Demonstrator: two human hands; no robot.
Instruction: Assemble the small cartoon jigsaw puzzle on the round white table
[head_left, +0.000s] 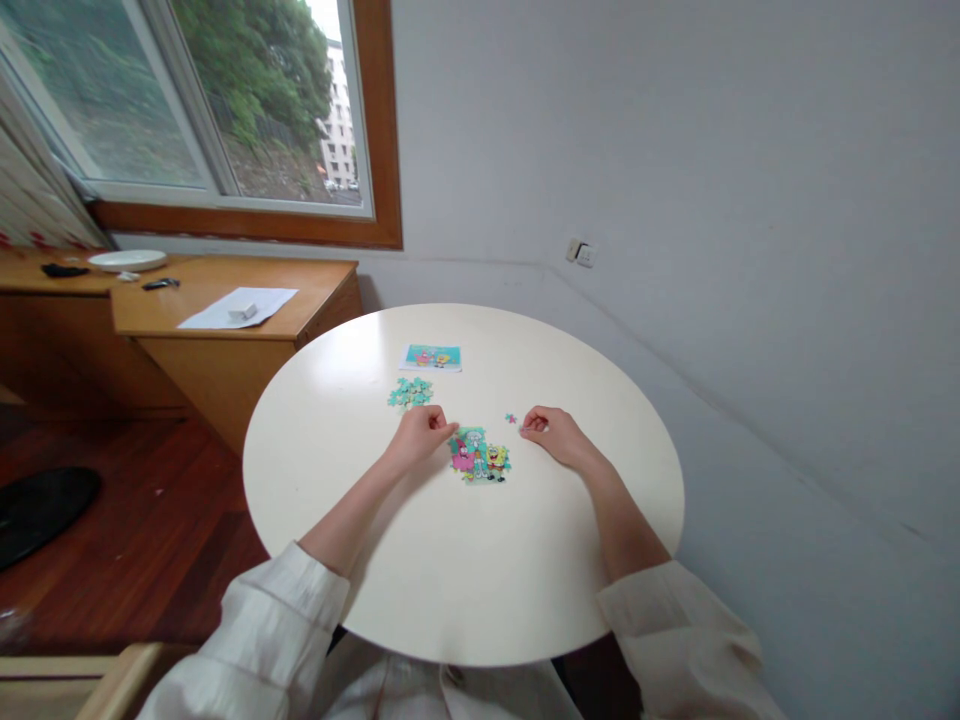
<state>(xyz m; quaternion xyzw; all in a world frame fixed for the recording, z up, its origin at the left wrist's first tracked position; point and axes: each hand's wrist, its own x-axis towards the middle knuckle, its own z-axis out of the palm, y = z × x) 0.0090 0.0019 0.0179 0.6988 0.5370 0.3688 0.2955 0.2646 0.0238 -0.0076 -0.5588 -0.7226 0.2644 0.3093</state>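
Observation:
On the round white table lies a partly joined cartoon jigsaw puzzle. My left hand rests at its upper left edge, fingers curled, the tips touching the puzzle. My right hand rests to the puzzle's right, fingers pinched together; what they hold is too small to make out. A single loose piece lies just left of the right hand. A small heap of loose teal pieces sits behind the left hand. A reference picture card lies further back.
A wooden desk stands to the left under a window, carrying a sheet of paper, a white plate and small dark items. Grey walls close in at the right. A dark round object lies on the wooden floor.

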